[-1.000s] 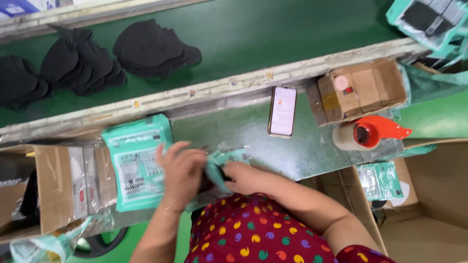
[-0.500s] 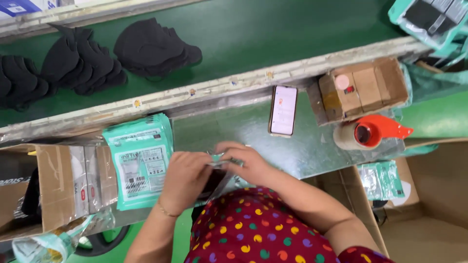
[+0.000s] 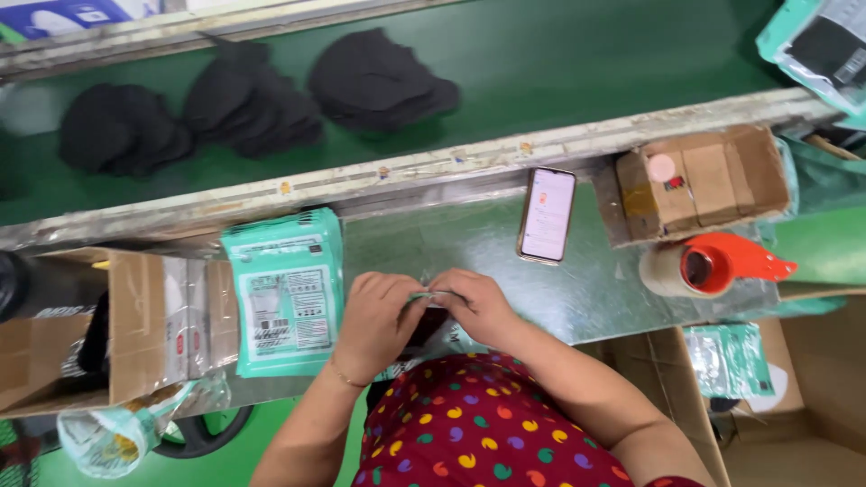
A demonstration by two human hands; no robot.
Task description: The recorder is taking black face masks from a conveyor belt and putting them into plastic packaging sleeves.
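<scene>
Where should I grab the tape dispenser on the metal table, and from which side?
Take the tape dispenser by its red handle, the tapered part pointing right toward the table edge. Come from above on the right: the dispenser lies on its side, that end looks free of clutter, and the cardboard box crowds the far side.

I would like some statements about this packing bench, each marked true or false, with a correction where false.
1. Both hands, left hand and right hand, meet on a small teal pouch. True.
2. The phone lies screen down. False: its lit screen faces up.
3. The stack of teal packets lies beside the left hand. True.
4. The tape dispenser is blue. False: it is orange-red.
5. Black masks lie on the green belt. True.
</scene>
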